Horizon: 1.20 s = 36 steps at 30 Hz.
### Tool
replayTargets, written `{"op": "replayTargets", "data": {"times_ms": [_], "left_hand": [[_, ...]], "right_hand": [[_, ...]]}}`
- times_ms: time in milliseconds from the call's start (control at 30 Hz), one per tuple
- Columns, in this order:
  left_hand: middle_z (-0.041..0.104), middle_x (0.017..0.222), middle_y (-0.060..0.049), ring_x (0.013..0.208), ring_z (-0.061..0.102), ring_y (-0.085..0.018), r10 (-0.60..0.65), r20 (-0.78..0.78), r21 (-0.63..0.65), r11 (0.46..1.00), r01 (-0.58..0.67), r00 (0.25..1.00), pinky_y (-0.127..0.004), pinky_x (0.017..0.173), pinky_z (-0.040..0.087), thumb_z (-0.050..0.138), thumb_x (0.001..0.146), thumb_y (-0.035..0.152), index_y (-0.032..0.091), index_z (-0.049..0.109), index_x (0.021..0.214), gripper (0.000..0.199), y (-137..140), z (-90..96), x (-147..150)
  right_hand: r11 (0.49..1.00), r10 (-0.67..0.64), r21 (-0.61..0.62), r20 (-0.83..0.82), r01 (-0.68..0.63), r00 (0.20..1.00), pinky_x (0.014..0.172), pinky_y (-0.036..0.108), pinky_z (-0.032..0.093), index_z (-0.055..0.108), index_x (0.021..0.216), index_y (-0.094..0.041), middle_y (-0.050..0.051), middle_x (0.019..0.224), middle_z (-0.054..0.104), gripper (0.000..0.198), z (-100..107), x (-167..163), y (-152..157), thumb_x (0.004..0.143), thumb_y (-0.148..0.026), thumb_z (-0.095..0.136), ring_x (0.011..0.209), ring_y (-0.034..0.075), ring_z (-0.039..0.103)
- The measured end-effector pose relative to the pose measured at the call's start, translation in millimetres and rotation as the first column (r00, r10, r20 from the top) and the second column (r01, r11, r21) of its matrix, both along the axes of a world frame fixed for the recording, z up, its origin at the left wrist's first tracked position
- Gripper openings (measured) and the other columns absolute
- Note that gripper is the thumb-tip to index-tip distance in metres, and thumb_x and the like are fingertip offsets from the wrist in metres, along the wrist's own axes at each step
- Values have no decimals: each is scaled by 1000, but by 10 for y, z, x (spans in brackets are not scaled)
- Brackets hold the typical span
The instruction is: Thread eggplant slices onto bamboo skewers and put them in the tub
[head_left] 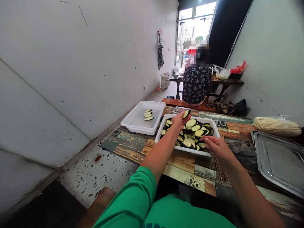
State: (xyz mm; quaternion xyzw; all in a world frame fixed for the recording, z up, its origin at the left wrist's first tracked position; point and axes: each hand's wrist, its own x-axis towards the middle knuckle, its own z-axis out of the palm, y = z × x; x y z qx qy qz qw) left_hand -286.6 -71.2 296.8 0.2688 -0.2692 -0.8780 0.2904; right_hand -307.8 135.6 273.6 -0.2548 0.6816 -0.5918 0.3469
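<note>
My left hand (pixel 180 120) is closed on an eggplant slice (pixel 186 114), held above a white tub (pixel 158 136) on the table. Many cut eggplant slices (pixel 196 128), pale with dark purple skin, fill this tub. Over its right front corner, my right hand (pixel 215 146) has thumb and fingers pinched together; what sits between them is too small to make out. Thin wooden skewers (pixel 220 171) lie on the table below my right hand. In a second white tub (pixel 129 122) to the left, several slices (pixel 148 115) lie in a row.
Metal trays (pixel 280 161) are stacked at the right, beside a grey cloth (pixel 243 153) and a bagged bundle of thin sticks (pixel 276 126). A person (pixel 196 82) sits ahead on a bench (pixel 172 102), back turned. A white wall (pixel 95 63) runs along the left.
</note>
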Motion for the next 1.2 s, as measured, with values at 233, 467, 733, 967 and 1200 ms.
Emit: {"op": "replayTargets", "data": {"times_ms": [233, 467, 733, 967, 1200], "left_hand": [[68, 69, -4, 77, 73, -19, -5, 13, -5, 1000, 5, 1000, -30, 74, 60, 63, 87, 12, 14, 64, 79, 9, -2, -23, -40], [68, 68, -4, 81, 74, -21, -3, 22, -37, 999, 4, 1000, -33, 84, 59, 60, 88, 11, 14, 62, 74, 15, 48, 14, -26], [70, 71, -4, 77, 74, -21, -6, 33, -52, 999, 8, 999, -32, 77, 60, 72, 80, 16, 15, 64, 77, 8, 52, -9, -19], [70, 72, -4, 80, 73, -22, -30, 52, -97, 995, 35, 998, -32, 75, 59, 74, 78, 20, 16, 63, 76, 11, 30, -43, -47], [61, 60, 1, 63, 64, -14, -72, 147, -172, 980, 97, 987, -28, 67, 55, 78, 72, 18, 15, 60, 69, 18, 27, -150, -90]], "right_hand": [[1000, -30, -2, -2, 30, 1000, 40, 22, 8, 64, 97, -10, -13, 46, 28, 62, 28, 30, -12, 63, -61, 71, 37, 3, 17], [999, -40, -7, -30, 39, 999, 39, 22, 8, 64, 94, -10, -13, 45, 27, 62, 78, 68, -19, 61, -62, 70, 38, 4, 18], [999, -36, -28, -39, 35, 999, 39, 21, 8, 66, 95, -11, -13, 45, 26, 65, 67, 77, -21, 61, -66, 70, 38, 3, 17], [999, -42, -36, -61, 39, 997, 39, 21, 9, 67, 97, -11, -12, 44, 27, 66, 28, 60, -21, 63, -67, 69, 38, 3, 17], [997, -71, -35, -72, 69, 995, 40, 22, 9, 65, 99, -9, -12, 45, 29, 67, -29, 34, -22, 65, -67, 68, 39, 4, 19]]}}
